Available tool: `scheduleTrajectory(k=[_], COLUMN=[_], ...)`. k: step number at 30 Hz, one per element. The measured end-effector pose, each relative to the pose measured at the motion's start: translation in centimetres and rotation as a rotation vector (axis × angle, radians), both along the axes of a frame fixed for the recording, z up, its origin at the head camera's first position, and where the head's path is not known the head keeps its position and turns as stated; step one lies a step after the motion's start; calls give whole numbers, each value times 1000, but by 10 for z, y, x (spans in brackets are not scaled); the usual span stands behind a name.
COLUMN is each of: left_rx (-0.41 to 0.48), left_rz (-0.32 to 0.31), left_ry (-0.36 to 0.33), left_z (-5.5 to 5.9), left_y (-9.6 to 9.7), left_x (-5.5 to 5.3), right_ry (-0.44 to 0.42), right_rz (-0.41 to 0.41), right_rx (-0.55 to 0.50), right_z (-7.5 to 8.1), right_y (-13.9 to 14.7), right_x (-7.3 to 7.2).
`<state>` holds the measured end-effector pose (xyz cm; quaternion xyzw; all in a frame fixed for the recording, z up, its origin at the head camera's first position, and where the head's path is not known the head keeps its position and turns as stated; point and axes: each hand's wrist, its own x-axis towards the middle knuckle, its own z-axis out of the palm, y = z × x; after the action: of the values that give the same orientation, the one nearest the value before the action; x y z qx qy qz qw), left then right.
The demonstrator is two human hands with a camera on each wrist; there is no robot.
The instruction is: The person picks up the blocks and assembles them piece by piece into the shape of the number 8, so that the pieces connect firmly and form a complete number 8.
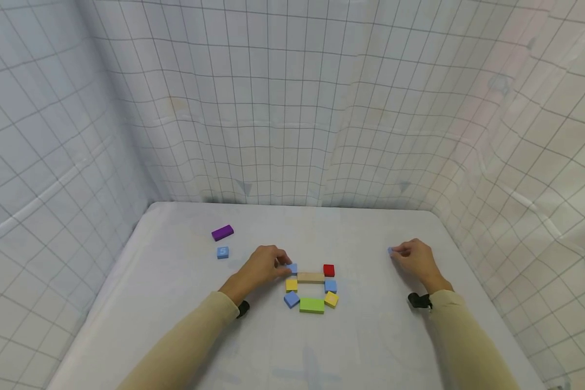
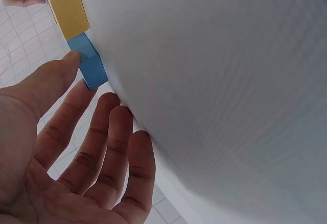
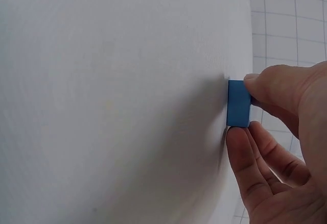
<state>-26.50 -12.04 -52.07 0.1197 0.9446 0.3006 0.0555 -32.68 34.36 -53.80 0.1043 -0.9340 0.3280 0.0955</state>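
My left hand pinches a small blue block between thumb and index finger; the other fingers are spread loosely. That block sits at the far left corner of a ring of coloured blocks, beside a plain wooden block and behind a yellow block. Off to the right, my right hand holds another blue block by thumb and fingertips at the table surface. In the head view, fingers hide most of this block.
A red block, a lime green block, a yellow block and blue blocks complete the ring's outline. Left of it lie a purple block and a numbered blue block. Gridded white curtains surround the white table.
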Motion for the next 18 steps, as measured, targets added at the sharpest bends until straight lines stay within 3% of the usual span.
scheduleTrajectory(k=[6,18], left_rx=[6,5], left_rz=[-7,-15], left_ry=[0,6], left_z=[2,-1], left_y=[0,-2], left_x=[1,-1], right_ry=[-54,-48], right_rz=[-15,43], right_rx=[15,39], right_z=[3,4], right_y=[-17,-43], right_x=[3,6])
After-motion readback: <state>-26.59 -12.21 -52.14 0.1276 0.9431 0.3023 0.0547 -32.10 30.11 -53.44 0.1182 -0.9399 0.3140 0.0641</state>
